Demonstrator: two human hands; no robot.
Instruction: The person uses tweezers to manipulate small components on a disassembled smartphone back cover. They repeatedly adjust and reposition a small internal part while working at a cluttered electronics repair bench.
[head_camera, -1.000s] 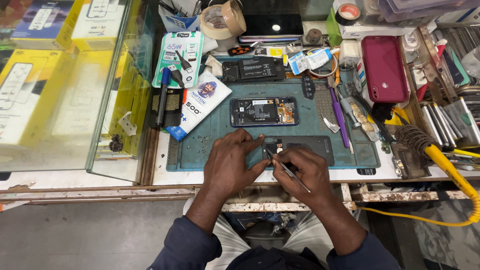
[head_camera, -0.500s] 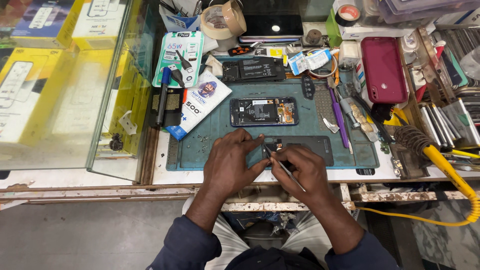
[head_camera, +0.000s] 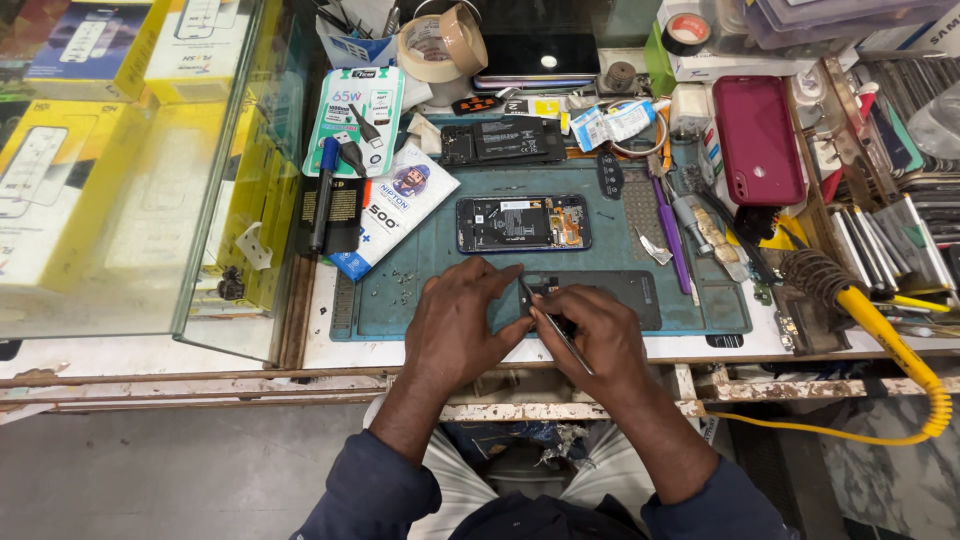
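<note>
Since a moment ago little has shifted: the left hand (head_camera: 462, 325) still pins the dark phone panel (head_camera: 610, 296) on the desk's green mat (head_camera: 380, 300), right hand (head_camera: 598, 338) fingers pinched narrow on thin tweezers (head_camera: 560, 335), so the fine work continues unchanged.

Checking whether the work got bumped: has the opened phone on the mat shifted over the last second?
No. The opened phone lies at the same spot on the green mat, just beyond both hands, as before.
</note>
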